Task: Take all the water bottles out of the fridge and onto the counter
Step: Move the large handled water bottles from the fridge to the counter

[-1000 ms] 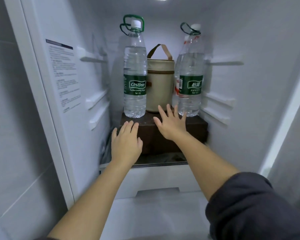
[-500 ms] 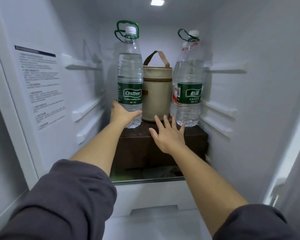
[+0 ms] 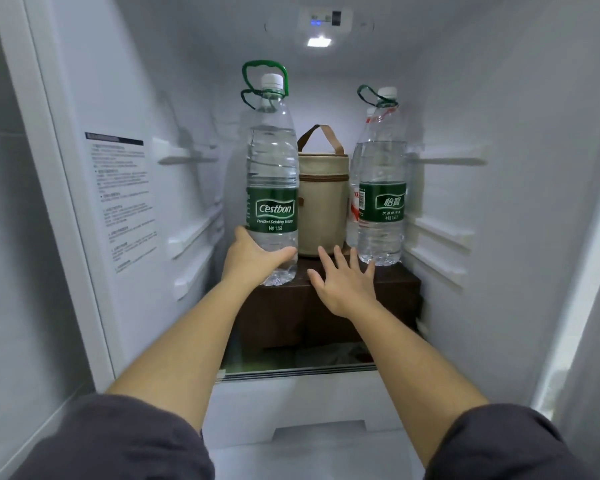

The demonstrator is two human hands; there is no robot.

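Head view, Cestbon bottle (image 3: 272, 188) in left hand (image 3: 253, 255)

Glass shelf (image 3: 291, 370) in the fridge, bearing a dark brown box (image 3: 284, 313). On the box top, front left: Cestbon water bottle (image 3: 272, 188), upright at the edge. Middle, further back: beige round bag (image 3: 323, 209). Right: green-labelled water bottle (image 3: 381, 202), upright; just behind it, mostly hidden, a red-labelled bottle (image 3: 354, 209).
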